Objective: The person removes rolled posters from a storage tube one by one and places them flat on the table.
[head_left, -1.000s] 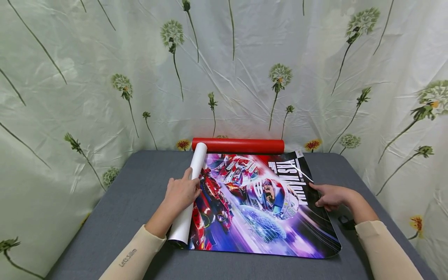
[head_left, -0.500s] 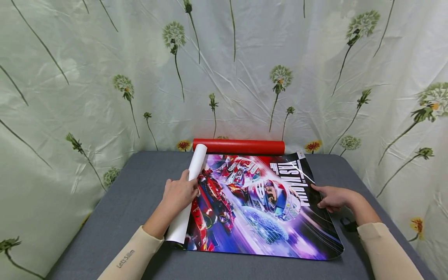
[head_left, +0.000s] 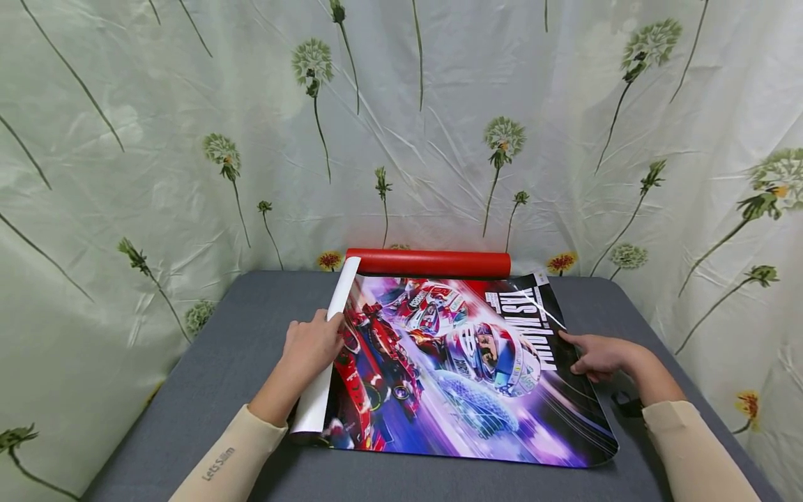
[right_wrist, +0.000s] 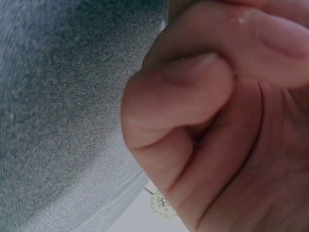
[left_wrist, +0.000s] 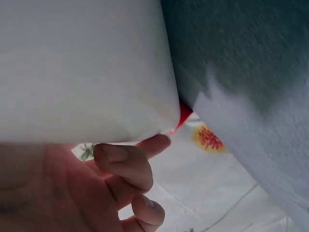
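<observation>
A glossy poster (head_left: 439, 376) with red racing cars and helmeted drivers lies mostly unrolled on the grey table. Its left end is still curled into a white-backed roll (head_left: 311, 404). My left hand (head_left: 310, 345) grips that roll near its middle; in the left wrist view, bent fingers (left_wrist: 130, 166) sit against the white paper, while the thumb is out of sight. On the opposite side, my right hand (head_left: 599, 354) pinches the poster's right edge between thumb and forefinger. The right wrist view shows its other fingers (right_wrist: 178, 92) curled in, with the poster hidden there.
A red tube (head_left: 429, 263) lies along the table's back edge, just behind the poster. Behind it hangs a pale curtain (head_left: 414, 139) printed with dandelions. The grey tabletop (head_left: 207, 362) extends left of the roll. A small black object (head_left: 627, 404) lies beside the right wrist.
My left hand has moved left with the roll, which has become thinner, and more of the picture shows. The right hand, still at the poster's edge, has shifted slightly right.
</observation>
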### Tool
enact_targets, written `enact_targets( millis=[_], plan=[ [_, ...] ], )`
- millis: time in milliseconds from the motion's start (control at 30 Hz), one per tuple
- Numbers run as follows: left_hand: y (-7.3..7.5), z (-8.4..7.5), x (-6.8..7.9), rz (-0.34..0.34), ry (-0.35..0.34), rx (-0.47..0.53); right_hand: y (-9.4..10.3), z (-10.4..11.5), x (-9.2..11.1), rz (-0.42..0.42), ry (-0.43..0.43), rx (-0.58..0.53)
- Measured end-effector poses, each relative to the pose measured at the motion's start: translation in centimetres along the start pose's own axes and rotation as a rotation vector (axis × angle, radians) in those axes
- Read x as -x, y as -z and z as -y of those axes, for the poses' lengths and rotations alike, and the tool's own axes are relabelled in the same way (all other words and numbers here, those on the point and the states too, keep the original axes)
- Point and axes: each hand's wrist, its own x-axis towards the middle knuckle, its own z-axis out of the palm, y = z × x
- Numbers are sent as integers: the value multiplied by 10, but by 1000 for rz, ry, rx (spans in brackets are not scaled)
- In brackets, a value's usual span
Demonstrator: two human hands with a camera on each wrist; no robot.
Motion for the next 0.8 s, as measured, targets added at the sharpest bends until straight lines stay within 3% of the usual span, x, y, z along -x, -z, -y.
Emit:
enact_targets(
  millis=[300,467,600,800],
  plan=[
    [7,34,-5,23,46,31,-1,1,2,-5,-9,-11],
    [5,58,-9,83,72,211,-3,-1,4,1,-8,-49],
    [-1,77,-11,146,53,363,-3,-4,5,2,15,-101],
    [-14,99,-16,157,16,522,-3,-6,4,-41,84,-129]
  ],
)
